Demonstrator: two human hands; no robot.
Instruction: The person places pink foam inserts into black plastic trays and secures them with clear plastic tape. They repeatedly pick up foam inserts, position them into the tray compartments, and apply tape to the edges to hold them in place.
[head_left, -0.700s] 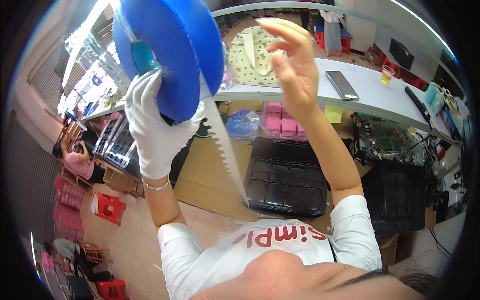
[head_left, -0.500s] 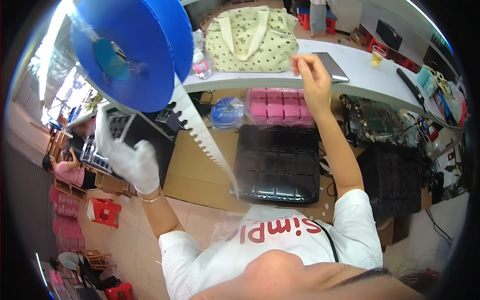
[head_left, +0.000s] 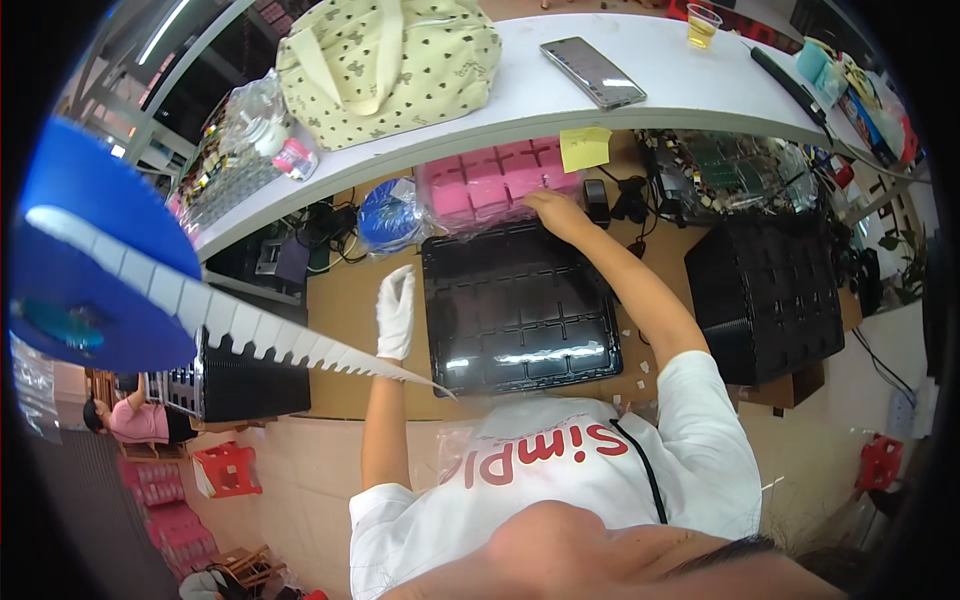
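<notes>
A big blue reel [head_left: 90, 260] fills the left edge close to the camera, and what holds it is hidden. A white toothed tape [head_left: 270, 340] runs from it down to a point over the black compartment tray [head_left: 520, 310]. My left hand [head_left: 395, 312], in a white glove, hovers open beside the tray's left edge, off the reel. My bare right hand [head_left: 556, 212] rests at the tray's far edge, fingers against the bagged pink foam blocks [head_left: 490, 185]. It holds nothing.
A white shelf [head_left: 520, 100] carries a cream patterned bag [head_left: 385, 60], a phone [head_left: 592, 70] and a cup [head_left: 703, 24]. A yellow note [head_left: 585, 148], a bagged blue reel [head_left: 388, 215], circuit boards [head_left: 730, 170] and another black tray stack [head_left: 765, 295] lie around. A person in pink [head_left: 135, 420] sits lower left.
My left hand has let go of the blue reel and dropped beside the tray. My right hand came down from the air to the tray's far edge. The reel swung left.
</notes>
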